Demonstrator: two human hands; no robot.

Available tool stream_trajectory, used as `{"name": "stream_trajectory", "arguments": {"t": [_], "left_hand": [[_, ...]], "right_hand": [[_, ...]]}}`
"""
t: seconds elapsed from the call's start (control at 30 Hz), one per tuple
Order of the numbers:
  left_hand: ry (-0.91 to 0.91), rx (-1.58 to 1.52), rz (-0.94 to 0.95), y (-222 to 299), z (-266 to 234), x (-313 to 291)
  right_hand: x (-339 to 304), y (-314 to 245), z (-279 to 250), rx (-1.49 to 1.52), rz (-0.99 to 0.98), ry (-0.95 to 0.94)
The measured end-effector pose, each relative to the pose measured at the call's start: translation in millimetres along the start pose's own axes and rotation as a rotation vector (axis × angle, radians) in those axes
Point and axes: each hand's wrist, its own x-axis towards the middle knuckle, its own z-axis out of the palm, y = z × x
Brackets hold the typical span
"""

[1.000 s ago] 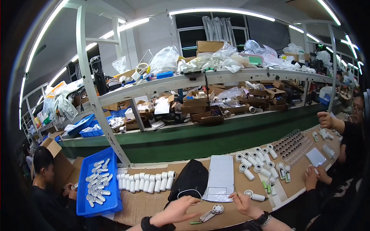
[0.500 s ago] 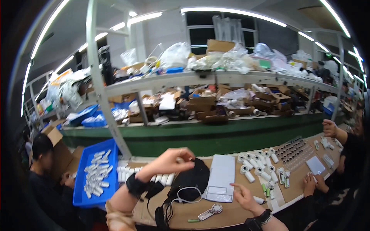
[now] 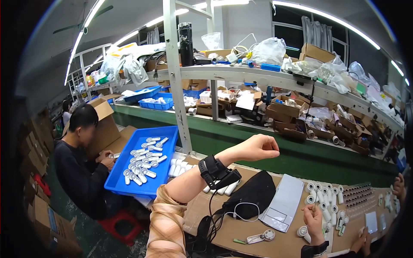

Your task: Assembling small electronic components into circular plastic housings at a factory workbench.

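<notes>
My left hand (image 3: 256, 148), its wrist wearing a black strapped device (image 3: 217, 173), is raised over the table with fingers curled together; nothing shows in it. Below it lie a black pouch (image 3: 251, 195) with a white cable and a white sheet (image 3: 284, 202). My right hand (image 3: 313, 216) is closed at the right, beside several white handheld-fan bodies (image 3: 329, 198); whatever its fingers hold is too small or hidden to make out. Just left of my right wrist lies a white fan body (image 3: 303, 232). An opened fan part with a green battery (image 3: 260, 236) rests near the front edge.
At left stands a blue tray (image 3: 112, 182) of white fan shells. Beyond it a seated person (image 3: 86, 159) handles a white part. Another person's hands (image 3: 361, 241) are at the right. A metal post (image 3: 174, 81) and cluttered shelf rise behind. A clear tray (image 3: 359, 195) holds small round parts.
The view has swung left, bringing the blue tray and seated person further in. My left hand's fingers have drawn closer together. The extended index finger of my right hand has curled in.
</notes>
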Motion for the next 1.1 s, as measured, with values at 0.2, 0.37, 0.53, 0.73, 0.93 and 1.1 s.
{"name": "stream_trajectory", "arguments": {"t": [0.2, 0.37, 0.53, 0.73, 0.93, 1.1], "left_hand": [[0.022, -0.104, -0.054, -14.4, -3.5, 17.7], [0.063, -0.091, -0.051, -23.1, -8.8, 24.3], [0.295, -0.012, -0.022, -43.2, -31.8, 46.5], [1.229, 0.762, 0.159, -33.7, -159.4, 71.6], [0.981, 1.418, -0.077, -56.4, -278.0, 64.7], [0.811, 1.403, -0.09, -74.0, -289.3, 68.3]], "right_hand": [[6.9, 1.3, 0.0, -0.2, -0.037, 0.025], [25.4, -15.0, 1.2, -0.207, -0.059, -0.004], [75.9, -4.2, -10.3, -0.066, -0.06, -0.039], [144.4, -32.5, -2.7, -0.026, -0.012, -0.173], [178.7, -60.3, 23.4, 0.029, 0.068, -0.224], [182.8, -59.5, 16.1, 0.028, 0.115, -0.249]]}}
